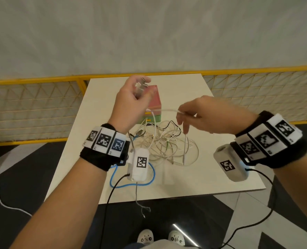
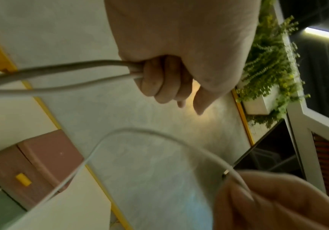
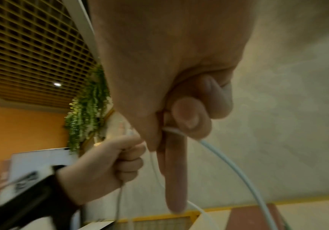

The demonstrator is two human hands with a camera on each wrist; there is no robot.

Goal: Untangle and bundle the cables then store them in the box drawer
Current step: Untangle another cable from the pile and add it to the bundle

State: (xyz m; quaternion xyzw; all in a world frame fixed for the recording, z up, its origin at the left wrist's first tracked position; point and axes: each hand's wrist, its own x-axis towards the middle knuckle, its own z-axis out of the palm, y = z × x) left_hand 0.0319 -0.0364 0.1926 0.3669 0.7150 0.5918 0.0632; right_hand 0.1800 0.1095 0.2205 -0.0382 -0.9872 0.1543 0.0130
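Above the table my left hand [image 1: 136, 90] is curled round folded loops of a white cable [image 1: 140, 87], whose strands leave the fist [image 2: 61, 73] in the left wrist view. My right hand [image 1: 185, 114] pinches the same white cable [image 3: 171, 130] between thumb and finger, and the strand [image 1: 163, 110] runs between the hands. A tangle of white and black cables [image 1: 167, 142] lies on the table beneath. The pink, yellow and green box [image 1: 154, 103] with drawers stands behind the left hand.
The cream table [image 1: 212, 173] has a blue cable loop [image 1: 149, 182] near its front edge. A grey cable [image 1: 138, 200] hangs over that edge. A yellow mesh fence [image 1: 32, 108] runs behind the table. Black floor lies around it.
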